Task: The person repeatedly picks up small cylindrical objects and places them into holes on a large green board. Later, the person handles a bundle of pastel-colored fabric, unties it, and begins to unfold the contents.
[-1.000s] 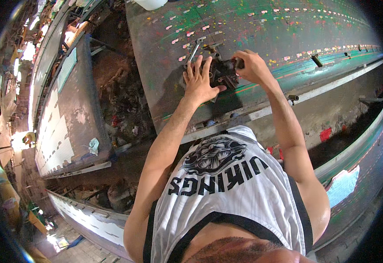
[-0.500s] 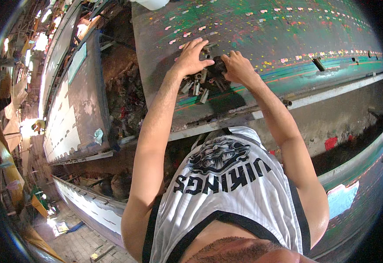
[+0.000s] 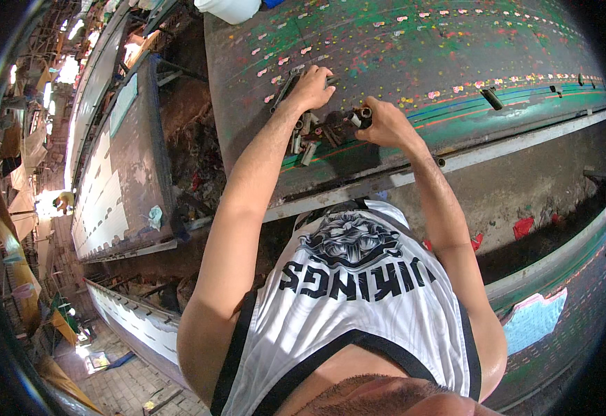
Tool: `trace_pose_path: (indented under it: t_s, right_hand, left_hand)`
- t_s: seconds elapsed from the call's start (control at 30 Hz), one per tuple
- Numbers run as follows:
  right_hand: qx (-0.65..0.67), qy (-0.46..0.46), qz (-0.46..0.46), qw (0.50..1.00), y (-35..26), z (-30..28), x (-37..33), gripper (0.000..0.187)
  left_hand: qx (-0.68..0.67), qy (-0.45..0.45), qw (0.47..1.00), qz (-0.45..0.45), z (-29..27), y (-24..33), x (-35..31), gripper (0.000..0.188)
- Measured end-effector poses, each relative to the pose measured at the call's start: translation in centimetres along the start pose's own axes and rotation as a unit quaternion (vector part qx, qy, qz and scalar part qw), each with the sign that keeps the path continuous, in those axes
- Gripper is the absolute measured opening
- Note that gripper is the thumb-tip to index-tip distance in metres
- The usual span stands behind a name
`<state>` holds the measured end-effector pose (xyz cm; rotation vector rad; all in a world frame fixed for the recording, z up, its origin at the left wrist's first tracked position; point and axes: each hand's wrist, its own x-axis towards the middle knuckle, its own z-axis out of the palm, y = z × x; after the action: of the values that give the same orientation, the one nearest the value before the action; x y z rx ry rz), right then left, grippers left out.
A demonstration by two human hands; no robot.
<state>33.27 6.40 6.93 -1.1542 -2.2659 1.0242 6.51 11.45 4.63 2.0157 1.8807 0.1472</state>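
Short metal tubes (image 3: 308, 153) lie in a loose pile on the green and grey paint-flecked table (image 3: 247, 48). My right hand (image 3: 389, 125) is closed around a couple of short tubes (image 3: 366, 113), their open ends showing by the thumb. At the far side of the pile, my left hand (image 3: 310, 89) has its fingers curled down. A dark, narrow piece (image 3: 283, 93) shows beside that hand, and another dark bit pokes out by its fingertips. What the left fingers grip is mostly hidden under the hand.
A white bucket (image 3: 230, 8) stands at the table's far edge. A dark tube (image 3: 490, 98) lies to the right. A pale metal rail (image 3: 511, 142) runs along the near edge, with a gap beyond it. Another table (image 3: 126, 159) stands at the left.
My left hand has gone from spread fingers to curled ones at the far side of the pile. My right hand has shifted slightly nearer, and tubes now show in its grip.
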Motion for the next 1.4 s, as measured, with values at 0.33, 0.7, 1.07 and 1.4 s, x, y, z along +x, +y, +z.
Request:
trace_pose_path:
  t_s: [0.33,0.7,1.07,1.4]
  right_hand:
    - [-0.028,0.024,-0.073,0.997,-2.8,4.7,0.3,0.055]
    - [-0.270,-0.019,0.033,0.962,-8.7,9.9,0.3,0.068]
    - [-0.225,0.084,0.153,0.959,-8.9,12.2,-0.1,0.065]
    - [-0.165,0.056,0.267,0.948,-9.0,10.7,1.6,0.044]
  left_hand:
    - [-0.099,0.016,0.992,0.073,-5.9,-7.2,-5.6,0.037]
    - [0.091,-0.078,0.978,0.170,-3.8,-6.3,-12.2,0.129]
    - [0.060,-0.049,0.980,0.184,-2.2,-6.1,-11.4,0.104]
    - [0.080,-0.160,0.954,0.240,-2.9,-7.3,-6.8,0.086]
